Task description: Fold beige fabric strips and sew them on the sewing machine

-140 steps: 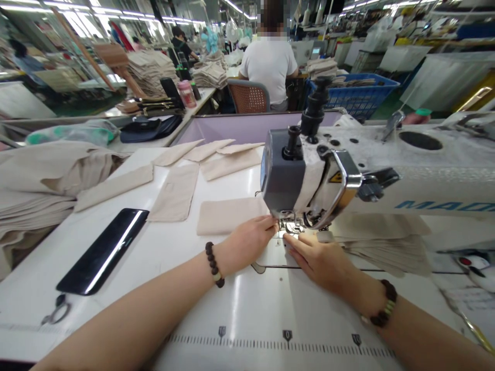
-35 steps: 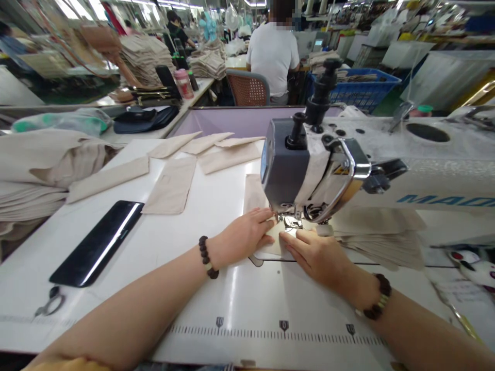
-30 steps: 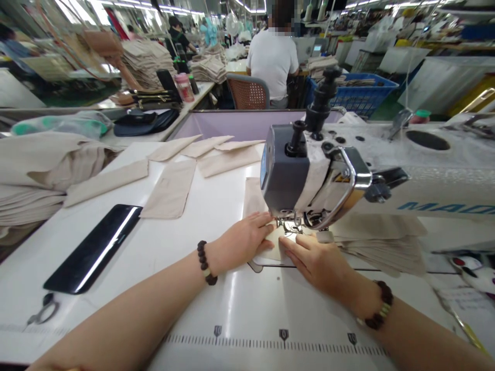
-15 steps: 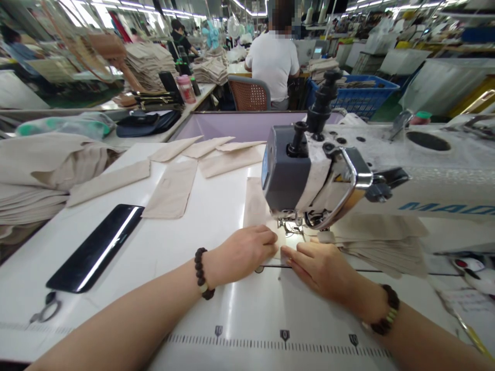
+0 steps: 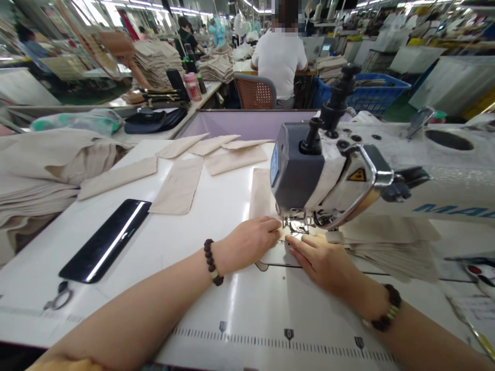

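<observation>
A beige fabric piece lies on the white sewing table, passing beside and under the presser foot of a sewing machine. My left hand is closed at the fabric's near left edge, with curled fingertips just left of the foot. My right hand lies palm down in front of the foot, its fingers stretched forward, the index fingertip close to the fabric's near edge. What lies beneath the right fingers is mostly hidden. The needle cannot be made out clearly.
Several beige flat pieces lie at the back left of the table. A black phone rests at left, near a fabric stack. More beige pieces lie under the machine arm. A person sits ahead.
The fabric piece and both hands have moved slightly forward, away from me; the fabric's near edge is now closer to the foot. The camera view has shifted a little left.
</observation>
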A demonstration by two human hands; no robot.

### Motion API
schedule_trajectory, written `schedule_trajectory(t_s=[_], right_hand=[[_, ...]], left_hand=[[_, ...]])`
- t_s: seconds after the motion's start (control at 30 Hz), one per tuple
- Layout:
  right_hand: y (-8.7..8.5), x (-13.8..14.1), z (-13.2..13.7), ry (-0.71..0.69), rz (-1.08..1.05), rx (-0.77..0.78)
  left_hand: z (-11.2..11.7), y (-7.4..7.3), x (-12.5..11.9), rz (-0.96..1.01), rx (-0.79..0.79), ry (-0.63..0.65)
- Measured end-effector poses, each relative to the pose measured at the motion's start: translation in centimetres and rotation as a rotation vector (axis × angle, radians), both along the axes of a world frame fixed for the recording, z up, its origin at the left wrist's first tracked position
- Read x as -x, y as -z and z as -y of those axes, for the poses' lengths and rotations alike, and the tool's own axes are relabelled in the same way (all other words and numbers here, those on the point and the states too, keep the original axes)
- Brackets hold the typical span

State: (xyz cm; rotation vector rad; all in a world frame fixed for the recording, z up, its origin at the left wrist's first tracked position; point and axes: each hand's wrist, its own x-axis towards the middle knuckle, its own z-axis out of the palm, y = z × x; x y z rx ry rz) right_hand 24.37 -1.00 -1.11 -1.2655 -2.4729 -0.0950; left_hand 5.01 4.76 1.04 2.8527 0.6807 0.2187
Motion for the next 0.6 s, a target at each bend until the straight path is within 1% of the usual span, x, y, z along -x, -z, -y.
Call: schedule_trajectory(t_s=[0.13,0.3,0.43,0.6], right_hand=[[0.1,0.0,-0.2,0.046,0.01,0.005],[0.2,0.0,-0.2,0.052,0.004,0.053],[0.1,-0.1,-0.1,0.058,0.015,0.096],[0.1,-0.2,0.0,0.075,0.009,0.111]], left_hand=[[-0.4,0.4,-0.2,0.022,-0.016,-0.028],[-0.8,0.6,-0.5,-0.001,-0.073,-0.085],[-1.0,0.6,-0.6,0.021,-0.105,-0.089],[-1.3,0.8,-0.6,0.047,-0.107,-0.097]])
